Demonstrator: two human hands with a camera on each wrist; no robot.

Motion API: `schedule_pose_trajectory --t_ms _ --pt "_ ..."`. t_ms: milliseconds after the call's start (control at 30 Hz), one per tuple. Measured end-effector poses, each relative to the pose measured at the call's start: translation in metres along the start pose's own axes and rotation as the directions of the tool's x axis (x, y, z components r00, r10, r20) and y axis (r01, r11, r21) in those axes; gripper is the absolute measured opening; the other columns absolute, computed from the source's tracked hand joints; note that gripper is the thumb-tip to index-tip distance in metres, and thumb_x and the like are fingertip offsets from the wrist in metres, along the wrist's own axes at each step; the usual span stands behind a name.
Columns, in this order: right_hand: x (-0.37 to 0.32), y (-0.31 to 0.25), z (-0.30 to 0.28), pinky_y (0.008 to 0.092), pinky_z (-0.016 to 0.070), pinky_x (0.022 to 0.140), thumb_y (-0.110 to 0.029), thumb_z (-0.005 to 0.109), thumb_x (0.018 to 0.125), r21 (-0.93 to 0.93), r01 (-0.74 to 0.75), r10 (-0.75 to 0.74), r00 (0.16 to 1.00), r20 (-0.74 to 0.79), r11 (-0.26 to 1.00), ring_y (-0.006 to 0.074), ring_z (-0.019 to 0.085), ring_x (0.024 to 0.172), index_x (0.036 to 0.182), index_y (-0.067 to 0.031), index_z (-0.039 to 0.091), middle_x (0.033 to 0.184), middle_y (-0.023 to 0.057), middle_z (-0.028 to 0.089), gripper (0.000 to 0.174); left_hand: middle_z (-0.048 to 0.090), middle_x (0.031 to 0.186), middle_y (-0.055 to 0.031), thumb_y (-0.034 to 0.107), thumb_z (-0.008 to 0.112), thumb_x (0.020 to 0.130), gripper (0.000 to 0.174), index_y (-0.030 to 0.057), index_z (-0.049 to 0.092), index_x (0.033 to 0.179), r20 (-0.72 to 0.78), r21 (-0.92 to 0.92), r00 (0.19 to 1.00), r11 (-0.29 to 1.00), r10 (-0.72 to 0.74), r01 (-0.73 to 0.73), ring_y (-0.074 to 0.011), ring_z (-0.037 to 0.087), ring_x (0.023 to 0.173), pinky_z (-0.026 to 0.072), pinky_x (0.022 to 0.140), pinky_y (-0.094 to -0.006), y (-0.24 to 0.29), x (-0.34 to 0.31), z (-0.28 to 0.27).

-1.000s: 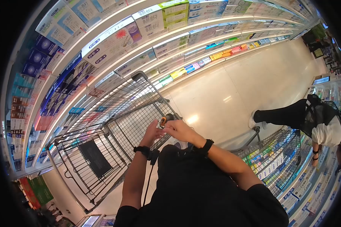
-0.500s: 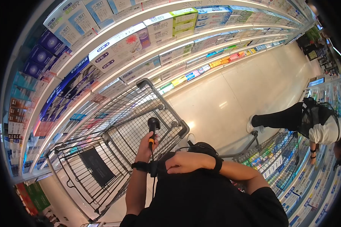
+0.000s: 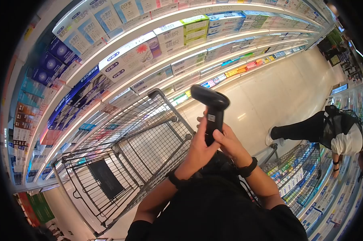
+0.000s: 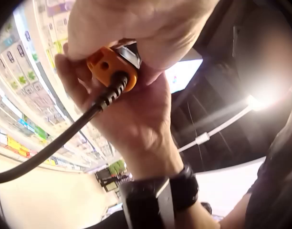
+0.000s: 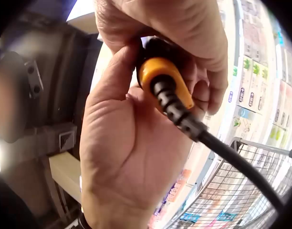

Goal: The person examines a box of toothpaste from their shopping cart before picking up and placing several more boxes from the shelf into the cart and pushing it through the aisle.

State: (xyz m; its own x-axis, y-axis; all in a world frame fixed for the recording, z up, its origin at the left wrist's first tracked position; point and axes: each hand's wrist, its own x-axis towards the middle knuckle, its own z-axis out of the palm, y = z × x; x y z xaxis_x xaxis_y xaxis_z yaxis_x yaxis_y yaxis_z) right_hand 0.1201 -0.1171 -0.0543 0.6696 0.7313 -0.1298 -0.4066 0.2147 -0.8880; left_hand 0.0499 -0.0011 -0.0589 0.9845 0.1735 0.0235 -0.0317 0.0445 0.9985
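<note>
Standing upright, scanner (image 3: 212,112) is gripped at the handle by left hand (image 3: 199,150) and right hand (image 3: 231,146) | its head is aimed at shelves (image 3: 141,48) | cart (image 3: 149,138) lies left.

Operator: What's in my grip?

Spotter: You've got a black, pistol-shaped scanner (image 3: 213,116), held up in front of your chest. The handle is about upright, and the broad head sits on top, pointing toward your left.

Operator: And the bottom end?

Spotter: Your left hand (image 3: 198,150) and right hand (image 3: 231,145) both wrap round the handle. Its butt ends in an orange cap (image 4: 111,67). A black cable (image 5: 217,143), ribbed where it leaves the cap, trails away below your palms.
</note>
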Motion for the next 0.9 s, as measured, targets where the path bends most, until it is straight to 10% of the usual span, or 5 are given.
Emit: schedule_pose_trajectory --t_ms 167,333,433,567,900 --pt "-0.009 -0.021 -0.069 0.0343 0.0535 0.083 -0.015 0.065 0.087 0.082 -0.013 0.045 0.918 -0.394 0.997 0.0227 0.065 0.094 0.116 0.0001 0.05 0.109 0.0163 0.063 0.036 0.051 0.127 -0.0197 0.019 0.072 0.081 0.07 -0.0006 0.038 0.139 0.165 0.284 0.985 0.955 0.04 -0.086 -0.0306 0.051 0.119 0.0426 0.097 -0.0372 -0.016 0.026 0.016" --pt "-0.02 -0.027 -0.198 0.0295 0.0523 0.067 -0.009 0.066 0.082 -0.109 0.037 -0.097 0.778 -0.621 0.993 0.0172 0.064 0.069 0.103 0.0035 0.055 0.076 0.0074 0.061 0.027 0.046 0.133 -0.0209 0.019 0.072 0.083 0.066 -0.0043 0.039 0.136 -0.582 0.533 0.813 0.77 0.032 0.35 -0.0301 0.047 0.121 0.0382 0.102 -0.0383 -0.155 0.055 -0.07" --pt "-0.026 -0.029 -0.279 0.0276 0.0514 0.064 -0.01 0.068 0.078 -0.23 -0.071 -0.112 0.715 -0.69 0.971 0.0156 0.063 0.067 0.099 0.0058 0.058 0.074 0.008 0.062 0.028 0.035 0.144 -0.0197 0.027 0.07 0.086 0.079 -0.0007 0.026 0.145 -0.7 -0.027 0.628 0.891 -0.34 0.453 -0.0317 0.035 0.132 0.0291 0.107 -0.0426 -0.206 0.07 -0.094" --pt "-0.034 -0.032 -0.373 0.0253 0.0471 0.057 -0.017 0.068 0.075 -0.34 -0.202 -0.119 0.679 -0.725 0.919 0.0118 0.06 0.061 0.096 0.0041 0.061 0.068 0.006 0.061 0.03 0.042 0.137 -0.0138 0.047 0.052 0.094 0.064 0.0043 0.037 0.138 -0.569 -0.431 0.435 0.703 -0.698 0.565 -0.0299 0.041 0.125 0.0372 0.092 -0.0534 -0.22 0.089 -0.072" --pt "-0.127 -0.037 -0.464 0.0262 0.0408 0.051 -0.016 0.07 0.074 -0.39 -0.41 -0.034 0.652 -0.757 0.824 0.0095 0.051 0.055 0.094 -0.001 0.061 0.065 0.0011 0.058 0.026 0.051 0.117 -0.0106 0.048 0.036 0.1 0.049 0.0043 0.047 0.121 -0.617 -0.341 0.253 0.543 -0.745 0.768 -0.0257 0.052 0.101 0.0422 0.09 -0.0496 -0.231 0.092 -0.064"
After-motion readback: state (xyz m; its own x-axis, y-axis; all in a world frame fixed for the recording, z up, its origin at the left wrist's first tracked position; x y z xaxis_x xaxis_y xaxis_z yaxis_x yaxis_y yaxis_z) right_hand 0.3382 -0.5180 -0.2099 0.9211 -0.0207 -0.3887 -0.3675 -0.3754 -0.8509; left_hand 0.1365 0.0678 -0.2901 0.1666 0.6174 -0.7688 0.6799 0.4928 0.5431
